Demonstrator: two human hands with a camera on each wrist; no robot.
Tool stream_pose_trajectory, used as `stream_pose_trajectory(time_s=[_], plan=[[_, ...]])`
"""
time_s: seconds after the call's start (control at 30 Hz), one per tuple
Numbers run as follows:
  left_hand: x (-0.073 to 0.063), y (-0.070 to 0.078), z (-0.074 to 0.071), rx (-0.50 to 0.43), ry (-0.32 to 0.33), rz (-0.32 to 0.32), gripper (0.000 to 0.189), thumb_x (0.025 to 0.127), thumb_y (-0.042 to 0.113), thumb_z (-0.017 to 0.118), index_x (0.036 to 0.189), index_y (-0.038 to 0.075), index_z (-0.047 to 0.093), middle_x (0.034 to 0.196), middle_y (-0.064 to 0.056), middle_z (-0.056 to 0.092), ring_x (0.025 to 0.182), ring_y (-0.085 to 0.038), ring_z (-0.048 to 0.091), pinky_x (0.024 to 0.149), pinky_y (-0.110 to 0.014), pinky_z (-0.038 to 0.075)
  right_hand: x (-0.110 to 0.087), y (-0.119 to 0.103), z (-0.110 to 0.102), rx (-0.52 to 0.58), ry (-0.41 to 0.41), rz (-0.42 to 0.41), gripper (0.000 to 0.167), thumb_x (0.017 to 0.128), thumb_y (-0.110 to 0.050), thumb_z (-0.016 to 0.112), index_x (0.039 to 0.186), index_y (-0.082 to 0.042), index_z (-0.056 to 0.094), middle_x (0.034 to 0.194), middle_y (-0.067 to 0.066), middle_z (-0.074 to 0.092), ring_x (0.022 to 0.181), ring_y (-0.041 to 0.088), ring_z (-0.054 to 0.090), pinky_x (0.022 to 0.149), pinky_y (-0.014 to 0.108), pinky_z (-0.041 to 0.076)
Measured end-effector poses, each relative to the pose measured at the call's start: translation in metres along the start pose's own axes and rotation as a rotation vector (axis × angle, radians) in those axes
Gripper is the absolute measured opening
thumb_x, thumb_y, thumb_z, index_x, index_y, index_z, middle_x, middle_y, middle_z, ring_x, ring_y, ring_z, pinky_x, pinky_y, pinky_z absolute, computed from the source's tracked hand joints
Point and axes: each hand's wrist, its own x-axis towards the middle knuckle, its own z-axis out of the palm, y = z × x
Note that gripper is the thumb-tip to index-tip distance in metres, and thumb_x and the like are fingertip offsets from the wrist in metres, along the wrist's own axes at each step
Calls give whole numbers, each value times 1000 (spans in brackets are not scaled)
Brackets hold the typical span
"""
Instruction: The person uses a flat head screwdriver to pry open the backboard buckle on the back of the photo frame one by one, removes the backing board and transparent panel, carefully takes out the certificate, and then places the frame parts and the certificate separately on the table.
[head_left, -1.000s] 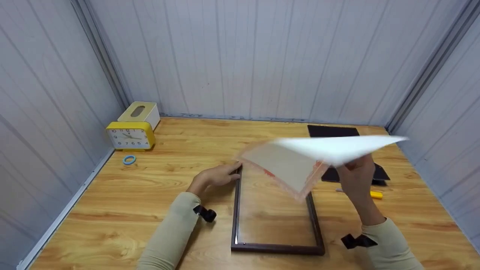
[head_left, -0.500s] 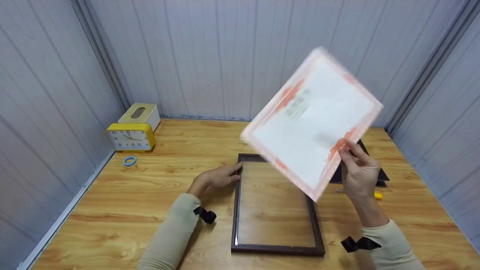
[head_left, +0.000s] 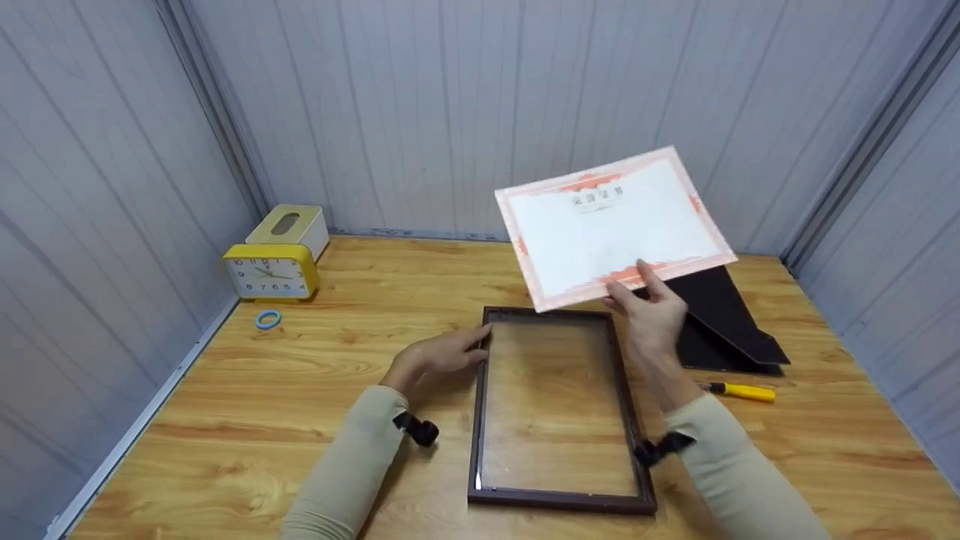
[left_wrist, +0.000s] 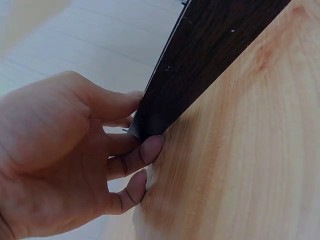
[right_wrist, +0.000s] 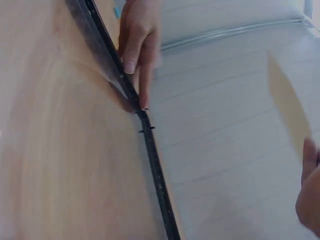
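A dark brown picture frame with a clear pane lies on the wooden table. My left hand holds its far left corner. In the left wrist view the left hand has thumb and fingers about the corner of the dark frame. Raised over the frame's far end is a certificate, white with a pink-red border and printed characters near its top. My right hand pinches its lower edge between thumb and fingers. The right wrist view shows the certificate nearly edge-on, partly cropped with the right hand.
Dark backing boards lie overlapped to the right, with a yellow-handled screwdriver-like tool in front, its tip partly hidden. At the left stand a yellow alarm clock and a tissue box; a blue ring lies nearby. Walls enclose the table.
My right hand has swung the certificate up, turned its printed face toward me, then moved it left with its heading nearly level. The left hand stays on the frame's corner.
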Motion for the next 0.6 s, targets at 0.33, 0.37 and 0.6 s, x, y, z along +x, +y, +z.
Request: stream_pose_trajectory(time_s=[0.33, 0.37, 0.6], plan=[[1, -3, -1, 1, 5, -2, 63, 109, 26, 45, 160, 7, 15, 162, -20, 21, 146, -30, 28, 117, -42, 25, 31, 69, 14, -423, 165, 298, 68, 82, 20, 65, 145, 15, 38, 142, 35, 46, 63, 16, 72, 64, 27, 59], [1, -3, -1, -5, 5, -8, 63, 109, 26, 45, 161, 8, 15, 162, -19, 20, 146, -30, 26, 118, -42, 24, 33, 70, 15, -420, 178, 305, 68, 82, 20, 65, 145, 15, 38, 141, 36, 46, 66, 18, 73, 66, 28, 59], [2, -3, -4, -26, -11, 19, 63, 109, 24, 44, 160, 6, 12, 163, -20, 18, 147, -29, 25, 117, -42, 25, 44, 77, 28, -482, 216, 402, 63, 86, 12, 69, 144, 13, 42, 134, 30, 55, 84, 23, 74, 74, 28, 59]])
